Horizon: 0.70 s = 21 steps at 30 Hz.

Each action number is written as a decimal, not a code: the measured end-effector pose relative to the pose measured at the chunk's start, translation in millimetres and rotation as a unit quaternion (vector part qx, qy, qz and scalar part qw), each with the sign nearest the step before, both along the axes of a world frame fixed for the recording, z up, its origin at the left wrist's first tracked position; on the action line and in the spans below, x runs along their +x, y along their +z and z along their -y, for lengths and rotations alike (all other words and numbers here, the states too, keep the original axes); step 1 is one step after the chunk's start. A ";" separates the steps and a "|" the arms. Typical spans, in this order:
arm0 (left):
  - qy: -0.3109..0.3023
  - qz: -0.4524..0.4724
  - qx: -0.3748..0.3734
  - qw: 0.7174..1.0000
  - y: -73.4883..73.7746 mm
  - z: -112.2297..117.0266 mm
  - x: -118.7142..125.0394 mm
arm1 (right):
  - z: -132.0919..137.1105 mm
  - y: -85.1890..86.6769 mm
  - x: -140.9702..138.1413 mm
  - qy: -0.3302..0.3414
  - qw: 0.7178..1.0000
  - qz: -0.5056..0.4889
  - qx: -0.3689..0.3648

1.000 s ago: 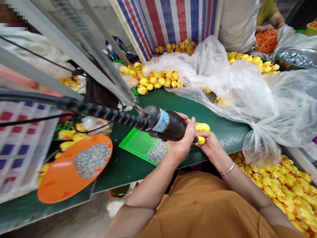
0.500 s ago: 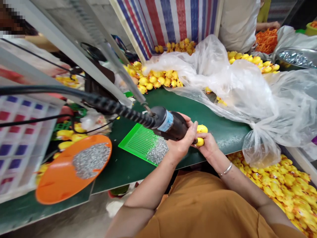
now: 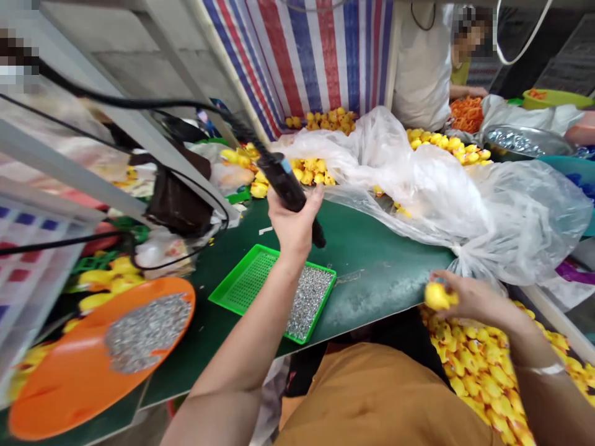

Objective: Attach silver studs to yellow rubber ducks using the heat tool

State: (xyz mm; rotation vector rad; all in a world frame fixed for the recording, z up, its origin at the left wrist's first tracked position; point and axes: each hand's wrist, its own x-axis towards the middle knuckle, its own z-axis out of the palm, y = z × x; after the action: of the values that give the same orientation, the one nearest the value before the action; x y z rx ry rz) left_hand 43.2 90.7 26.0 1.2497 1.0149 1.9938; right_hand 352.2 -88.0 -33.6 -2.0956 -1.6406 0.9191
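Observation:
My left hand (image 3: pixel 292 224) is wrapped round a black corded electric screwdriver (image 3: pixel 287 183). The tool slants over the green tabletop, its tip pointing down and to the right, touching nothing that I can see. Far to the right, my right hand (image 3: pixel 474 300), blurred and with a bangle at the wrist, has its fingers on a yellow toy duck (image 3: pixel 437 296). That duck hangs at the table's right edge, just above a big heap of yellow toy ducks (image 3: pixel 478 365). Under my left forearm lies a green perforated tray (image 3: pixel 232 291) with small silvery screws (image 3: pixel 309 297) in its right part.
An orange dish (image 3: pixel 69 378) with more silvery pieces stands at the left. Clear plastic sheeting (image 3: pixel 441 192) and more ducks (image 3: pixel 316 172) lie along the back. A grey metal frame (image 3: pixel 171 148) and black cables cross the left side. Another person (image 3: pixel 460 68) sits at the back right.
My hands have moved apart. The left lifted the screwdriver up and left, away from the duck; the right carried a duck to the right, over the heap. The view has shifted a little.

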 end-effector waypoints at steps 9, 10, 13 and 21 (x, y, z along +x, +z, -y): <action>0.046 -0.220 -0.123 0.967 -20.8 -28.3 -27.9 | -29.5 41.0 12.0 0.106 0.984 -0.033 0.137; 0.043 -0.233 -0.125 0.963 -18.7 -27.6 -28.1 | -56.5 38.2 -5.9 0.089 0.977 -0.054 0.187; 0.025 -0.245 -0.133 0.960 -15.6 -26.5 -29.5 | -134.7 25.9 -46.9 0.071 0.963 0.046 0.256; 0.025 -0.261 -0.124 0.957 -27.2 -15.0 -50.8 | -207.8 -1.7 -41.7 -0.006 0.929 0.350 0.119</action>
State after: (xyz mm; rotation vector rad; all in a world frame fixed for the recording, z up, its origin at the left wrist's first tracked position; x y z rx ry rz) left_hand -7.6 105.6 -1.2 1.6556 1.5032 1.5306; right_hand 310.4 119.7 -35.3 -2.3883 -1.9173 -0.0833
